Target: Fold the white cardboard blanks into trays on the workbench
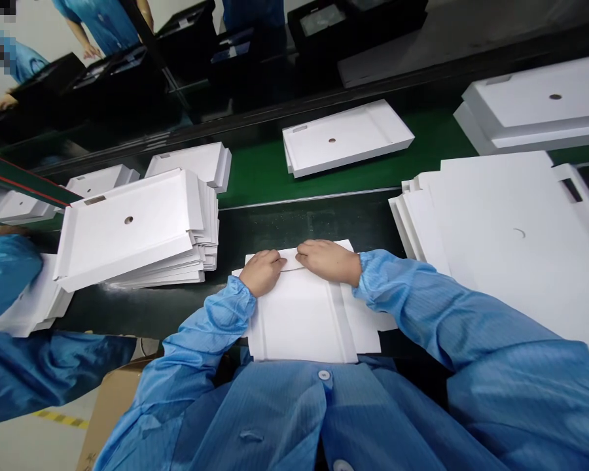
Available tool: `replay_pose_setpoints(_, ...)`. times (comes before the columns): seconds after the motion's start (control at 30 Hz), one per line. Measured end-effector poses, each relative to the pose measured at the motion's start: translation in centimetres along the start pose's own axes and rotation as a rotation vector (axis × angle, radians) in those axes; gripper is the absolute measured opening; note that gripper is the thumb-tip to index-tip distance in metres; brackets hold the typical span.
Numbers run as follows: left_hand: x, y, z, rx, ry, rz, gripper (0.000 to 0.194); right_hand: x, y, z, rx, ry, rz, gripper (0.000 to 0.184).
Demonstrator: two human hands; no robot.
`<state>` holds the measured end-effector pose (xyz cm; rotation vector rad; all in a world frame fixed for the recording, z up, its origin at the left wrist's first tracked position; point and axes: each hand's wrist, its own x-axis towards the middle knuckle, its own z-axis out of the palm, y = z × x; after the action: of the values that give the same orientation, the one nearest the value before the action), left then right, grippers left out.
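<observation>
A white cardboard sheet [302, 320] with creased flaps lies in front of me at the near edge of the dark bench. Its far flap is bent up, and both hands grip that fold side by side. My left hand [264, 271] has its fingers curled over the flap's left part. Just to the right, my right hand [330, 260] is closed on the same flap, fingers pressed together. The thumbs are mostly hidden. A second white layer shows at the sheet's right side; whether it is a flap or another sheet I cannot tell.
To the left stands a stack of folded white trays [127, 226]. Flat white sheets [495, 222] are piled at the right. Beyond, a green conveyor [260, 167] carries several white trays [346, 140]. A co-worker's sleeve [10, 275] reaches in at the left; black boxes [319, 19] stand farther back.
</observation>
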<state>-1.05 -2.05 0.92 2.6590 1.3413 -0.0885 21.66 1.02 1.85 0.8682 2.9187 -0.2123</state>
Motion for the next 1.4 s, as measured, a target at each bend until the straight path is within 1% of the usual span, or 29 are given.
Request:
replay_pose_setpoints(0.1, 0.4, 0.3, -0.4, -0.019, -0.041, -0.009, 0.032, 0.5, 0.1, -0.4, 0.034, -0.027, 0.013, 0.027)
replay_pose_setpoints(0.17, 1.0, 0.1, -0.9, -0.071, -0.083, -0.044, 0.032, 1.2, 0.8, -0.7, 0.082, -0.08, 0.032, 0.026)
replay_pose_setpoints(0.23, 1.9, -0.5, -1.5, -0.163, -0.112, -0.123, 0.029, 2.1, 1.8, -0.9, 0.165, -0.141, 0.067, 0.025)
replay_pose_setpoints(0.3, 2.8, -1.4, -1.9, -0.281, -0.13, -0.23, 0.025, 2.7, 2.8, -1.0, 0.279, -0.171, 0.122, 0.022)
replay_pose_setpoints(0.37, 3.5, -2.5, -2.0, -0.401, -0.142, -0.32, 0.023, 2.8, 3.6, -0.8, 0.365, -0.144, 0.175, 0.028)
replay_pose_setpoints(0.43, 4.0, -3.6, -1.9, -0.52, -0.156, -0.357, 0.019, 2.4, 3.7, -0.5, 0.367, -0.081, 0.173, 0.032)
replay_pose_setpoints(0.5, 4.3, -4.4, -1.4, -0.64, -0.158, -0.346, 0.016, 1.7, 3.3, -0.3, 0.278, -0.014, 0.13, 0.029)
replay_pose_setpoints(0.57, 4.2, -4.8, -1.0, -0.725, -0.137, -0.324, 0.018, 1.1, 2.8, -0.1, 0.159, 0.043, 0.091, 0.03)
replay_pose_setpoints(0.63, 3.8, -5.0, -0.7, -0.685, -0.084, -0.319, 0.02, 0.9, 2.2, 0.2, 0.064, 0.079, 0.083, 0.039)
replay_pose_setpoints(0.7, 3.2, -4.9, -0.8, -0.514, -0.019, -0.292, 0.024, 1.0, 1.9, 0.5, 0.016, 0.093, 0.088, 0.045)
replay_pose_setpoints(0.77, 2.4, -4.7, -0.9, -0.318, 0.017, -0.215, 0.034, 1.3, 1.8, 0.9, -0.009, 0.107, 0.095, 0.042)
replay_pose_setpoints(0.83, 1.7, -4.5, -1.0, -0.181, 0.014, -0.143, 0.047, 1.5, 1.8, 1.2, -0.029, 0.13, 0.085, 0.04)
replay_pose_setpoints(0.87, 1.4, -4.3, -1.0, -0.134, 0.005, -0.123, 0.049, 1.5, 1.7, 1.3, -0.04, 0.137, 0.078, 0.04)
replay_pose_setpoints(0.97, 1.1, -3.8, -0.7, -0.025, 0.002, -0.091, 0.042, 1.5, 1.6, 1.2, -0.055, 0.127, 0.073, 0.038)
replay_pose_setpoints(1.07, 1.1, -3.3, -0.4, 0.037, 0.015, -0.063, 0.04, 1.4, 1.5, 1.1, -0.04, 0.113, 0.086, 0.037)
replay_pose_setpoints(1.17, 1.0, -2.9, -0.4, 0.052, 0.019, -0.059, 0.039, 1.3, 1.6, 1.2, -0.021, 0.114, 0.091, 0.036)
replay_pose_setpoints(1.3, 0.7, -2.7, -0.6, 0.033, 0.024, -0.088, 0.038, 1.3, 1.9, 1.4, 0.05, 0.117, 0.119, 0.034)
replay_pose_setpoints(1.4, 0.4, -2.7, -0.7, -0.016, 0.067, -0.13, 0.036, 1.4, 1.9, 1.4, 0.14, 0.11, 0.146, 0.029)
